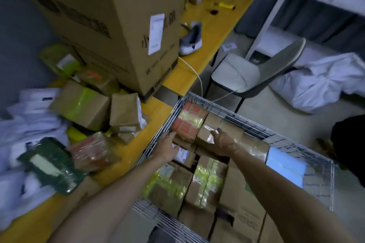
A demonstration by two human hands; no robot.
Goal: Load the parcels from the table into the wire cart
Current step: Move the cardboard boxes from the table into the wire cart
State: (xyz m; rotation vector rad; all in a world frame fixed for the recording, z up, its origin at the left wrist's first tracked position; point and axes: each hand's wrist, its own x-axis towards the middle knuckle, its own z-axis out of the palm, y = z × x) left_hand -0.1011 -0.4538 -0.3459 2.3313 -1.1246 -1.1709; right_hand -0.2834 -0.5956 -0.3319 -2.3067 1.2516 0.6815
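The wire cart [256, 126] stands right of the yellow table [150, 116], packed with several cardboard parcels. A parcel wrapped in red-and-yellow tape [188, 119] sits in the cart's far left corner. My left hand [167, 147] touches its near left side with fingers spread. My right hand [222, 141] lies over a brown taped parcel [205, 132] just right of it, fingers curled over its edge. Still on the table are a green-wrapped parcel [49, 165], a red-taped parcel [92, 152] and brown boxes [126, 112].
A very large cardboard box [110, 21] stands on the table behind the parcels. White bags [29, 116] pile at the table's left. A grey chair [248, 73] stands beyond the cart, white bedding [324, 85] at right. A cable [197, 77] runs to the cart's far rim.
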